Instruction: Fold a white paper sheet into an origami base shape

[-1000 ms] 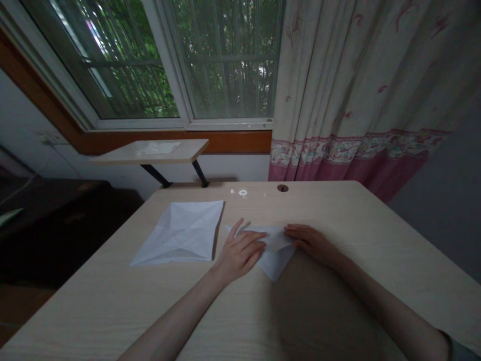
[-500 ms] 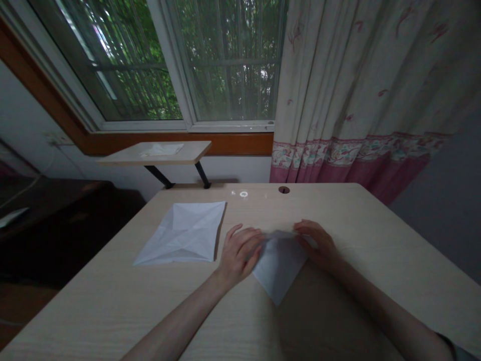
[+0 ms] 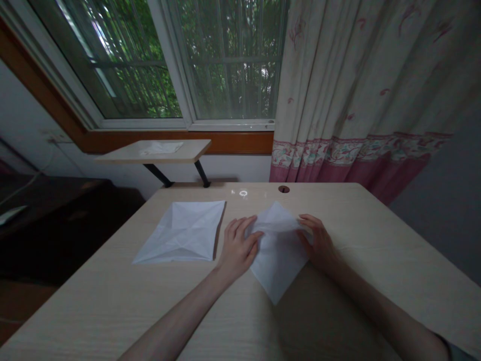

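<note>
A square sheet of white paper [image 3: 280, 255] lies on the desk in front of me, turned so that one corner points at me and one away. A crease runs across its upper part, from side to side. My left hand [image 3: 240, 243] grips its left corner, the thumb over the paper and the fingers curved at the edge. On the opposite side, my right hand [image 3: 317, 243] holds the right corner between thumb and fingers. Both side corners are partly hidden by the hands.
A second creased white sheet [image 3: 191, 230] lies flat left of my hands. A small raised shelf [image 3: 128, 154] with crumpled white paper [image 3: 163, 147] stands at the desk's back left. The desk [image 3: 210, 311] has a round cable hole [image 3: 284, 189] near its back edge, by the curtain [image 3: 338, 150].
The paper's far corner now lies spread out away from me, where before the sheet showed a folded top edge between my hands. My fingers have shifted slightly at both sides.
</note>
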### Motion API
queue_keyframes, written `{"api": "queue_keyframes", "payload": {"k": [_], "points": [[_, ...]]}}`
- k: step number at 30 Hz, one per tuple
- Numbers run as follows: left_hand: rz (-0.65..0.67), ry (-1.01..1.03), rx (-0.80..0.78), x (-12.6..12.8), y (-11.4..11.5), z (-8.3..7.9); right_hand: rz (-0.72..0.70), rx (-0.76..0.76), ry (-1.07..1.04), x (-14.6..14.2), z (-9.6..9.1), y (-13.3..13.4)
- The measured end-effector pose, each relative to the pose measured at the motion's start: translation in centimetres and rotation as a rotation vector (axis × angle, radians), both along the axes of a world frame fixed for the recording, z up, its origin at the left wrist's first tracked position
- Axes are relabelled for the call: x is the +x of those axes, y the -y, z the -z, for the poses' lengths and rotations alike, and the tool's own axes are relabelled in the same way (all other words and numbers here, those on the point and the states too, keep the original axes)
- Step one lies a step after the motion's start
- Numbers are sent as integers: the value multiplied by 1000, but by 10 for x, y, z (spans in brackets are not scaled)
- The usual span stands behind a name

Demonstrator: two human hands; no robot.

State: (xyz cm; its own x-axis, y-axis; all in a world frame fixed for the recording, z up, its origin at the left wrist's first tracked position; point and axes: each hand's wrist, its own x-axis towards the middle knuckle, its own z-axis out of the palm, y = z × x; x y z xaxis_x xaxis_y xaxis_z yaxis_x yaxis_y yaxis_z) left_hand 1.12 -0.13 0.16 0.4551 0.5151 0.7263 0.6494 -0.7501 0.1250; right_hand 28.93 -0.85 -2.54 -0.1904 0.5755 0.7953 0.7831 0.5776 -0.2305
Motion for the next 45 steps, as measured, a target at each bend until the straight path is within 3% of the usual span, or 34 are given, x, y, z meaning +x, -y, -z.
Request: {"api": "queue_keyframes", "payload": {"k": [8,13,19,29,38,45], "points": [[-97,-110,-137,1,-2,8,22,-54,316,-9,-3,4],[-143,-166,-182,2,-1,10,33,-178,465,-11,4,7],[-222,-207,-220,2,0,12,-33,-334,576,-9,10,9],[-180,-252,-326,-1,-6,23,-66,-606,599,-11,7,10],[-354,-263,-358,4,-1,15,-53,-608,570,-14,-1,12],[-294,-95,-339,0,-4,13,-49,-506,591,-11,3,12]]}}
